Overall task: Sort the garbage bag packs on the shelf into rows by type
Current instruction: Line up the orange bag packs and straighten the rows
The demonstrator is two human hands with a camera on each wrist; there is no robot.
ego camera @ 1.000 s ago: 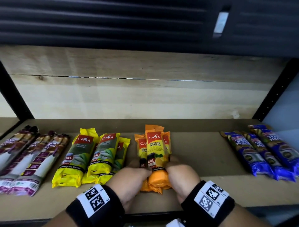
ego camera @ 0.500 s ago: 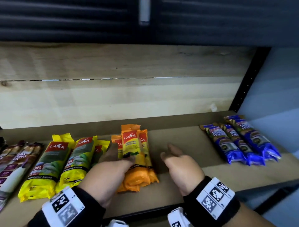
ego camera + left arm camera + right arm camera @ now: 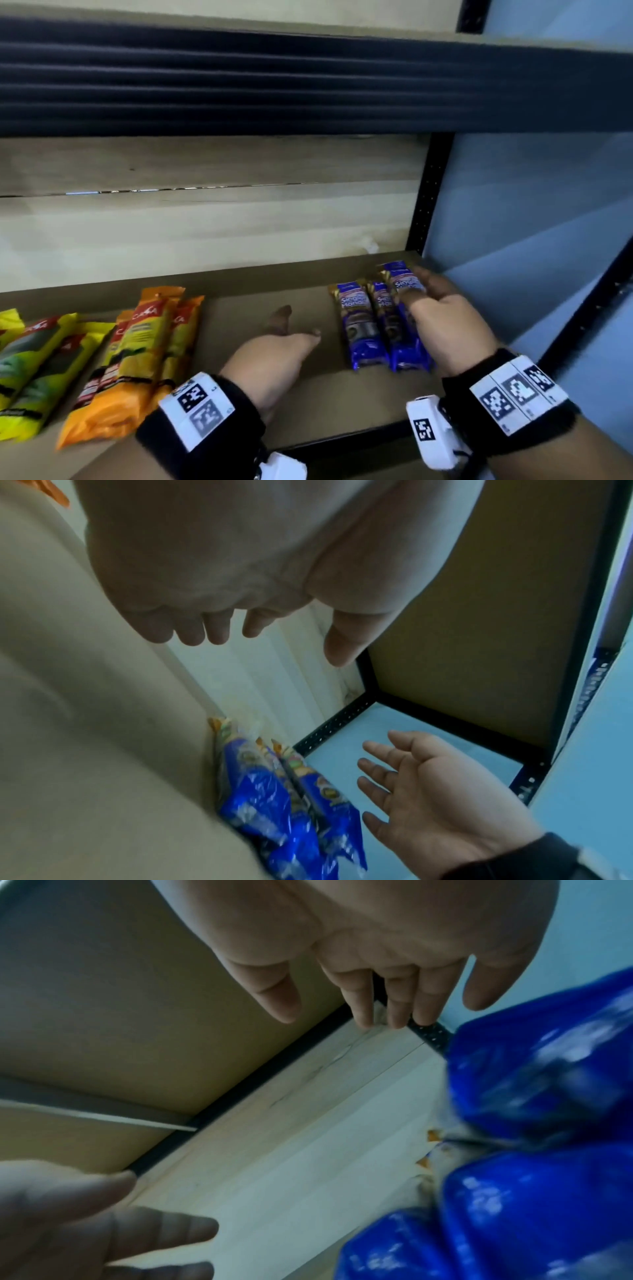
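Three blue garbage bag packs [image 3: 364, 329] lie side by side at the right of the brown shelf board [image 3: 342, 404]. My right hand [image 3: 421, 291] is open with fingers spread over the rightmost blue pack; whether it touches I cannot tell. My left hand [image 3: 294, 329] is open above bare board, between the orange packs [image 3: 144, 356] and the blue ones, holding nothing. Yellow packs [image 3: 34, 356] lie at the far left. The left wrist view shows the blue packs [image 3: 284, 804] beside the flat right hand [image 3: 411, 791]. In the right wrist view the blue packs [image 3: 531, 1123] lie close under straight fingers [image 3: 363, 999].
A black upright post [image 3: 424, 205] bounds the shelf just right of the blue packs, with a pale blue wall [image 3: 531, 222] beyond. The dark beam of the upper shelf [image 3: 308, 85] hangs overhead. A light wooden back panel [image 3: 205, 233] closes the rear.
Both hands have let go of the orange packs and moved right. The right hand now reaches the blue packs, and the left trails over the bare board. The view swung right.
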